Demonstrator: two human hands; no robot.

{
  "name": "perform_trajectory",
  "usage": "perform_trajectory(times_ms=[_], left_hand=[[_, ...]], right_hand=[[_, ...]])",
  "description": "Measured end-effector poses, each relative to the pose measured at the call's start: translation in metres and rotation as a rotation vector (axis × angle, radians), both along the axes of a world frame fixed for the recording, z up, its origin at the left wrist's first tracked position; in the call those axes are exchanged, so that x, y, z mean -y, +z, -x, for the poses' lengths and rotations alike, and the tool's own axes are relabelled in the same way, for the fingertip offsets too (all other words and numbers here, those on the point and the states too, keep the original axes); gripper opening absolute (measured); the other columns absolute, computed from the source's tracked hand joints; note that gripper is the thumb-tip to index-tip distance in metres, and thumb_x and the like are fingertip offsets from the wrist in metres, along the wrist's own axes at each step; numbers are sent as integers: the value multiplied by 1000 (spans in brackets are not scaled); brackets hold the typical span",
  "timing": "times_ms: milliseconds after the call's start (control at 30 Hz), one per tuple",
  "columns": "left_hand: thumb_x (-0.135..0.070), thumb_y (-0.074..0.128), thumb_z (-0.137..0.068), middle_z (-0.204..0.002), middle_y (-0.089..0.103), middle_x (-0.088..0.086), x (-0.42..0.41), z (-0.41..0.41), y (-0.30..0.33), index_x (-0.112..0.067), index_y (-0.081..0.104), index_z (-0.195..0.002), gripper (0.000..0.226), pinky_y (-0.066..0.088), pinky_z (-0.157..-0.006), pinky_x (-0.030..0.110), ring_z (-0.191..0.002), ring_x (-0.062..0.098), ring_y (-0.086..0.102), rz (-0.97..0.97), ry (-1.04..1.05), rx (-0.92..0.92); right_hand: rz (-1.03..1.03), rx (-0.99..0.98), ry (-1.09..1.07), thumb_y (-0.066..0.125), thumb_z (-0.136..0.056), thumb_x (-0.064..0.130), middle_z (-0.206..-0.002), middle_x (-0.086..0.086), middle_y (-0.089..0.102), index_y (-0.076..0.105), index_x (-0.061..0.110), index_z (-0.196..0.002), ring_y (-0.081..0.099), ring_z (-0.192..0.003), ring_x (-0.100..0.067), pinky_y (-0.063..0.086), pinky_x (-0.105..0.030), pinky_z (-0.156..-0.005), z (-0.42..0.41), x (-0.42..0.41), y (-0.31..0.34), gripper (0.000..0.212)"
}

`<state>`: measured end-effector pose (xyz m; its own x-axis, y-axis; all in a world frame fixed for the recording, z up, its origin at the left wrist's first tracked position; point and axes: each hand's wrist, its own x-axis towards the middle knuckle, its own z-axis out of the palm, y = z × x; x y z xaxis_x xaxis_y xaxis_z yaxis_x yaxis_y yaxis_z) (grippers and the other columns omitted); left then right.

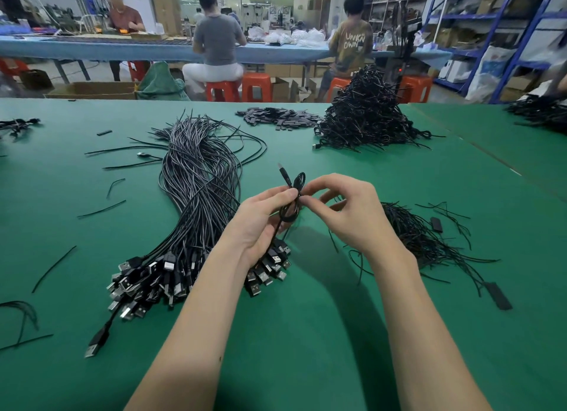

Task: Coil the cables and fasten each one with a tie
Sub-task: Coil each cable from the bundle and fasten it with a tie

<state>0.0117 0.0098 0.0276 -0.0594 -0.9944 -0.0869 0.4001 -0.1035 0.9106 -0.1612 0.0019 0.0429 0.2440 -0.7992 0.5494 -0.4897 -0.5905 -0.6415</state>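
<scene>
The green counter (306,334) runs wide; its far edge lies beyond the piles, and a seam crosses its right side. Bare green surface lies near the person, between and under the forearms.

Left hand (260,223): its grip is clenched round a coiled black cable (291,202), thumb and forefinger pinching the waist of the coil, held above the counter at centre. A plug end (283,173) sticks up from the coil. Right hand (346,208): fingertips pinch at the same waist; whether they hold a tie there cannot be told.

Left of the hands lies a long bundle of uncoiled cables (199,180), its USB plugs (153,281) heaped toward the near side, partly under the left forearm. Right of the hands lies a loose heap of thin ties (414,235). At the far right stands a tall pile of coiled cables (365,116), with a flat heap of small black pieces (279,117) beside it. Stray ties lie scattered on the left.
</scene>
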Motion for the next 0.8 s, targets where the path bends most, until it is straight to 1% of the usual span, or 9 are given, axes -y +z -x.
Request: perform_trajectory(times_ms=[100,200,267,333,400,500,567,700,800], left_hand=[[-9,71,-87,-77,73,-2,-1,3,0,-14,68,-98,13,47,-64,22,-63,8,61,68,30,-2],[-5,74,-85,-85,75,0,-2,5,-1,-14,68,-99,18,54,-71,20,-75,11,66,201,94,80],[-7,75,-85,-85,75,0,-2,4,0,-15,69,-99,18,54,-69,22,-76,11,68,196,97,145],[-11,73,-88,-80,75,0,-2,2,2,-16,68,-97,12,52,-64,23,-70,10,67,102,69,118],[-12,69,-91,-74,72,-1,-3,1,3,-15,67,-95,6,50,-62,23,-66,9,65,5,36,30],[-12,68,-91,-69,69,0,-3,-2,4,-13,68,-92,2,53,-60,20,-66,10,64,-80,3,-54],[-12,68,-91,-68,68,1,-3,-2,5,-10,69,-91,3,54,-58,20,-65,10,63,-130,-11,-102],[-9,70,-87,-69,66,6,-3,-2,6,-2,67,-92,9,53,-52,20,-61,12,63,-213,-41,-195],[-10,76,-76,-72,65,8,-3,-4,5,-1,66,-91,20,52,-51,20,-61,14,63,-239,-72,-233]], right_hand=[[-175,153,-51,75,-89,20,-71,12,71,73,23,-79,65,-60,-5,53,-20,-59,-10,2,-1,11],[-883,738,137,69,-92,8,-65,0,64,69,9,-76,54,-46,-4,48,-15,-46,-18,-3,7,16],[-1067,859,220,67,-94,9,-66,1,63,68,7,-80,53,-45,-1,46,-11,-43,-17,-5,7,14],[-901,658,235,67,-95,10,-78,-2,69,69,9,-92,61,-55,-7,52,-16,-52,-13,-6,5,4],[-602,426,215,68,-94,5,-95,-1,74,69,17,-105,69,-69,-15,59,-25,-63,-5,-7,4,16],[-245,95,176,69,-89,0,-103,14,74,71,29,-105,70,-82,-5,53,-17,-71,1,-5,4,33],[-191,27,157,74,-86,4,-103,19,74,72,33,-105,69,-83,-2,51,-13,-73,3,-4,3,35],[-152,3,108,81,-83,11,-103,17,74,73,35,-102,70,-79,-8,59,-28,-71,3,-3,-1,32],[-111,47,91,84,-82,20,-97,15,75,76,35,-98,69,-76,-8,58,-25,-66,0,-1,-4,23]])
